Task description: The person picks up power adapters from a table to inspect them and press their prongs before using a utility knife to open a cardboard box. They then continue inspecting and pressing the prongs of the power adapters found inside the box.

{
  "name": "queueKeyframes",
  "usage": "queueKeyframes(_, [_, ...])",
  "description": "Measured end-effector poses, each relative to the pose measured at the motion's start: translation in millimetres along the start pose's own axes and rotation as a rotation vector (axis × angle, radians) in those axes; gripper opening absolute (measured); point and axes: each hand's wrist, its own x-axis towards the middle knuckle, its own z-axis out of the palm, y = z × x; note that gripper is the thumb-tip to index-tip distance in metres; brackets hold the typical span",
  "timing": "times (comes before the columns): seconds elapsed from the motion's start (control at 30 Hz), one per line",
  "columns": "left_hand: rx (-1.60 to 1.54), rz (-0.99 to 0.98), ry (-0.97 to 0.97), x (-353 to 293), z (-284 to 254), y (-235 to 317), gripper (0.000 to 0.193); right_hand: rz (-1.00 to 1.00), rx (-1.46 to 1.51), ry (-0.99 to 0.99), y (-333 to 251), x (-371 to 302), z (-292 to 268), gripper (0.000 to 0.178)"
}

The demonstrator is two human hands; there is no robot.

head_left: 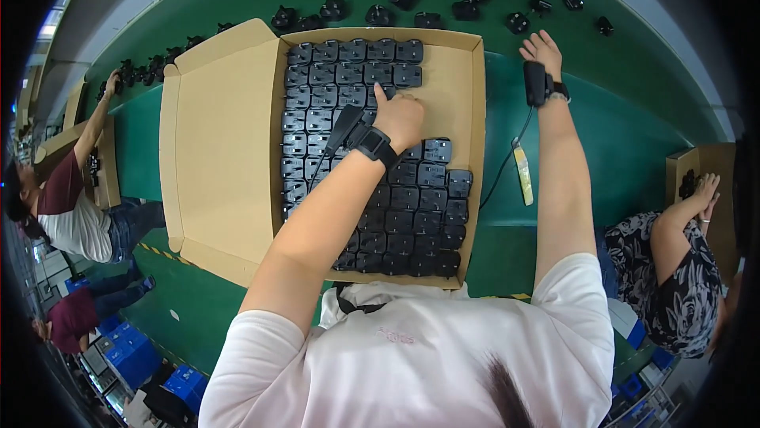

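Cardboard box (222, 135) with open flaps lies on the green table (625, 143), its right half packed with rows of black plug adapters (396, 214). The left hand (398, 115) rests on those rows near the box's middle, fingers (381, 95) curled together and pressing down onto one adapter beneath them. The right hand (542, 49) reaches past the box's far right corner, fingers spread loosely, just short of loose adapters (518, 22) scattered on the table.
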Motion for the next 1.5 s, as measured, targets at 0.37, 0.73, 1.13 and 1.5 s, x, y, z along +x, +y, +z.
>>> queueKeyframes(0.37, [-1.111, 0.258, 0.683, -147, -8, 27, 0.044, -0.534, -0.101, -0.719, -37, -366, -10, 0.039])
queueKeyframes(0.73, [-0.952, 0.334, 1.014, -309, 12, 2, 0.052, -1.051, -0.350, -0.865, -47, -528, 9, 0.049])
queueKeyframes(1.13, [-0.791, 0.428, 1.129, -376, 15, -27, 0.052, -1.169, -0.323, -0.950, -38, -594, 27, 0.061])
queueKeyframes(1.5, [-0.809, 0.409, 1.121, -361, 20, -32, 0.051, -1.108, -0.288, -0.977, -28, -582, 34, 0.060])
